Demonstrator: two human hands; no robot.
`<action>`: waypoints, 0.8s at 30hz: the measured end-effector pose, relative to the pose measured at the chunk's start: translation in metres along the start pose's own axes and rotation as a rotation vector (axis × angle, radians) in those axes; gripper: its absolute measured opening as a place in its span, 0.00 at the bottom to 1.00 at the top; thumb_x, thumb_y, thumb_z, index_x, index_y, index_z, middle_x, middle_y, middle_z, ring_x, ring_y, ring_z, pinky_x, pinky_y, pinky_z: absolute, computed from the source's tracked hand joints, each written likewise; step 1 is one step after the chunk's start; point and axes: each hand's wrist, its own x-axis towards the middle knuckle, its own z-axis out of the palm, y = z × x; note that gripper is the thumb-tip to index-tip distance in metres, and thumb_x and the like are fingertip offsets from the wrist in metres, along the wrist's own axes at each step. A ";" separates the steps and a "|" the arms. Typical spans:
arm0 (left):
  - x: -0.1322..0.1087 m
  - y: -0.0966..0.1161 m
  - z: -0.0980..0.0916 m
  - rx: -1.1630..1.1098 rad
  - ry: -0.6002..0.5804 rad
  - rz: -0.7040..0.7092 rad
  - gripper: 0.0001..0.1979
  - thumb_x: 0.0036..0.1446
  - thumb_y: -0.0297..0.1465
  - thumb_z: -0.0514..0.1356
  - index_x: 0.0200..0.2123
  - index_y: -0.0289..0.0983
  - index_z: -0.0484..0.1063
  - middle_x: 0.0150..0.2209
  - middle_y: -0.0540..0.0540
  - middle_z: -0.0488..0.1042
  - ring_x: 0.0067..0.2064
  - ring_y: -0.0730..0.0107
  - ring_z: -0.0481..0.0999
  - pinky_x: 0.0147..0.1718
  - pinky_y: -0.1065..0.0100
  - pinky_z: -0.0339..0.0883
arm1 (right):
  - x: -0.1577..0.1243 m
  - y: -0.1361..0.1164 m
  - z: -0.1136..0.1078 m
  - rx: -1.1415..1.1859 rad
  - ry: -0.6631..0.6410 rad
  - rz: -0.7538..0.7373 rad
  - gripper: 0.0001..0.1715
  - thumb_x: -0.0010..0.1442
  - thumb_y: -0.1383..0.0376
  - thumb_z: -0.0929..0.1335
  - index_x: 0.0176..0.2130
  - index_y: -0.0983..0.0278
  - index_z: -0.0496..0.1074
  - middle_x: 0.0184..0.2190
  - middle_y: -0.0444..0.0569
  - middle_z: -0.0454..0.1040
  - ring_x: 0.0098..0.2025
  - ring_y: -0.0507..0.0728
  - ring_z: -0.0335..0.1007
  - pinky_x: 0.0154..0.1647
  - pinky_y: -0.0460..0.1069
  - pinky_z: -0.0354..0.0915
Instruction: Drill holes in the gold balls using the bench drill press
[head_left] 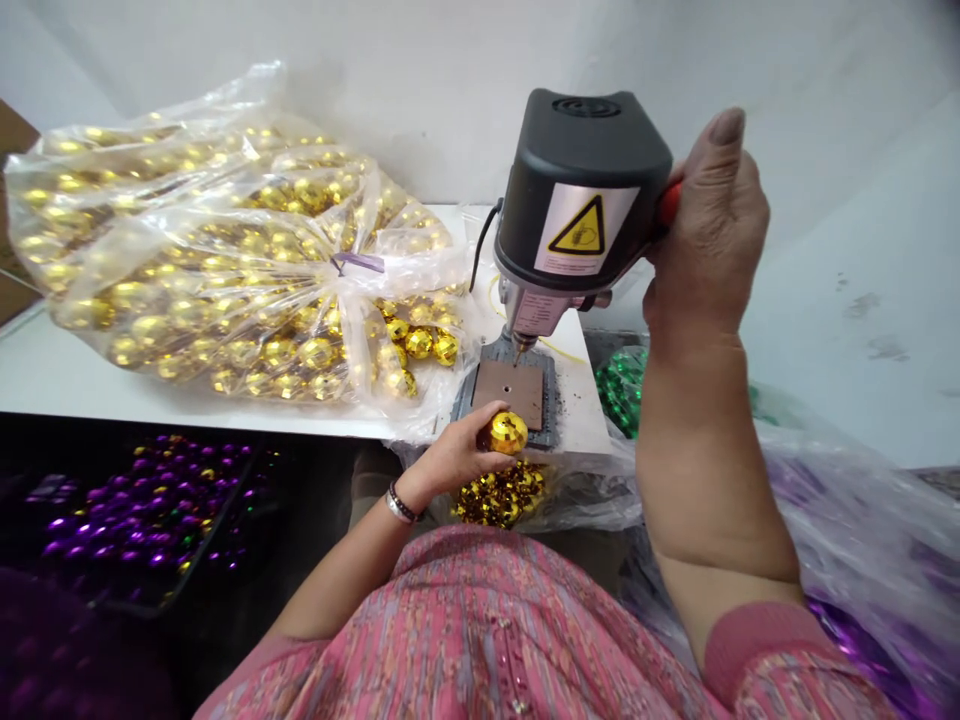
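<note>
Pinched in my left hand (474, 447) is a shiny gold faceted ball (509, 432), just in front of a brown plate (517, 385) on the drill base. Over that plate stands a small black bench drill press (585, 150) with a yellow warning label, its thin bit pointing down, apart from the ball. My right hand (712, 225) is wrapped round the drill's red-ended handle (669, 204) at the right side, thumb pointing up. Most of the handle is hidden in my grip.
A large clear bag (225, 270) of gold balls lies on the white table (150, 395) at left, its mouth beside the drill. More gold balls (501, 495) sit below the table edge. Purple balls (150, 510) fill a dark bin at lower left. Green balls (622, 385) lie behind my right arm.
</note>
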 end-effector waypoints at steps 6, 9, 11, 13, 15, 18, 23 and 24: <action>-0.015 -0.006 0.010 0.204 -0.251 0.022 0.34 0.49 0.32 0.71 0.61 0.38 0.70 0.56 0.40 0.77 0.53 0.56 0.78 0.54 0.58 0.72 | -0.021 0.030 -0.033 -0.122 0.083 -0.078 0.22 0.66 0.49 0.62 0.42 0.66 0.64 0.30 0.40 0.66 0.26 0.43 0.62 0.31 0.44 0.62; -0.017 -0.013 0.007 0.263 -0.195 0.043 0.29 0.53 0.33 0.69 0.59 0.37 0.72 0.55 0.38 0.77 0.51 0.58 0.78 0.54 0.59 0.72 | -0.050 0.046 -0.050 -0.328 0.166 -0.106 0.21 0.67 0.50 0.61 0.44 0.66 0.67 0.31 0.42 0.66 0.29 0.44 0.61 0.34 0.45 0.63; -0.020 -0.018 -0.004 0.262 -0.070 0.048 0.24 0.56 0.32 0.66 0.57 0.37 0.74 0.50 0.40 0.80 0.44 0.64 0.80 0.48 0.62 0.74 | -0.079 0.050 -0.056 -0.376 0.146 -0.131 0.20 0.67 0.51 0.62 0.40 0.66 0.69 0.32 0.44 0.69 0.33 0.47 0.65 0.38 0.46 0.64; -0.025 -0.024 -0.021 0.243 0.191 0.052 0.19 0.60 0.33 0.63 0.54 0.38 0.75 0.45 0.43 0.81 0.36 0.69 0.78 0.42 0.65 0.75 | -0.112 0.051 -0.055 -0.416 -0.002 -0.169 0.16 0.67 0.55 0.63 0.36 0.65 0.71 0.31 0.45 0.73 0.35 0.48 0.68 0.39 0.46 0.66; -0.030 -0.030 -0.042 0.269 0.553 0.033 0.17 0.62 0.35 0.61 0.54 0.39 0.75 0.45 0.43 0.80 0.36 0.69 0.77 0.43 0.64 0.74 | -0.143 0.053 -0.042 -0.431 -0.249 -0.221 0.13 0.66 0.57 0.65 0.35 0.62 0.74 0.30 0.44 0.75 0.33 0.48 0.70 0.37 0.45 0.68; -0.032 -0.038 -0.070 0.388 0.975 -0.075 0.25 0.59 0.38 0.64 0.59 0.38 0.71 0.55 0.35 0.74 0.54 0.54 0.74 0.59 0.54 0.67 | -0.170 0.064 -0.004 -0.471 -0.529 -0.270 0.13 0.64 0.56 0.67 0.37 0.60 0.77 0.34 0.47 0.79 0.39 0.51 0.76 0.43 0.47 0.74; -0.024 -0.059 -0.085 0.230 0.953 -0.237 0.42 0.50 0.37 0.70 0.66 0.35 0.61 0.59 0.31 0.72 0.60 0.46 0.71 0.59 0.51 0.66 | -0.161 0.111 0.070 -0.724 -0.566 -0.153 0.25 0.65 0.59 0.64 0.58 0.66 0.70 0.58 0.62 0.72 0.62 0.62 0.68 0.65 0.61 0.69; -0.022 -0.063 -0.086 0.170 0.929 -0.262 0.42 0.49 0.36 0.70 0.65 0.34 0.62 0.54 0.33 0.74 0.55 0.48 0.74 0.54 0.54 0.69 | -0.156 0.120 0.081 -0.781 -0.564 -0.127 0.26 0.66 0.59 0.65 0.60 0.67 0.69 0.59 0.63 0.71 0.63 0.62 0.68 0.66 0.62 0.68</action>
